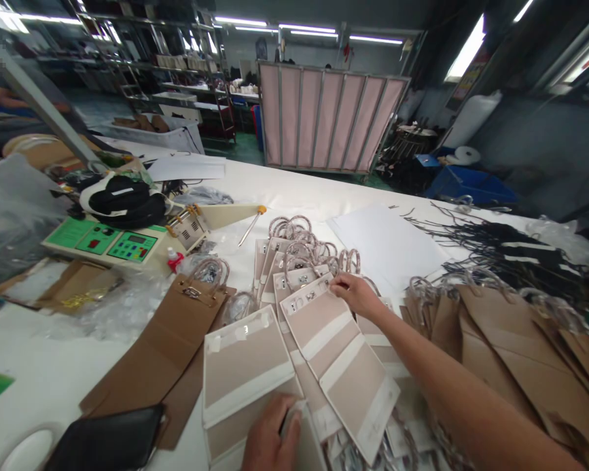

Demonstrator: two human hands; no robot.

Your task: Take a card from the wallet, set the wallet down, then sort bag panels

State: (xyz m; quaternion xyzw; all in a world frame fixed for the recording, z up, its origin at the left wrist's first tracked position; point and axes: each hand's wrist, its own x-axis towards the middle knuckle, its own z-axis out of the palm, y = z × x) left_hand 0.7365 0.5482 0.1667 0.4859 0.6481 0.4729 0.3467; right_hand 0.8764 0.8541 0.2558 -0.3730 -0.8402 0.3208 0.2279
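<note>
My right hand (356, 294) pinches the top right corner of a beige panel with white strips (334, 327), which lies tilted over a pile of similar panels with clear-wrapped handles (297, 235). Near the bottom edge, my left hand (273, 432) has its thumb and fingers bent together at the edge of another beige panel (245, 366). What it grips is partly hidden by the fingers. Brown panels with wrapped handles (167, 333) lie to the left, and a stack of more brown ones (500, 333) is on the right.
A machine with green control panels (112, 242) stands at the left, beside a cardboard box (78, 281). A black pouch (108, 438) is at the lower left. White sheets (387, 242) and black cords (500, 245) lie toward the back right. Beyond the table stands a pink-panelled rack (328, 118).
</note>
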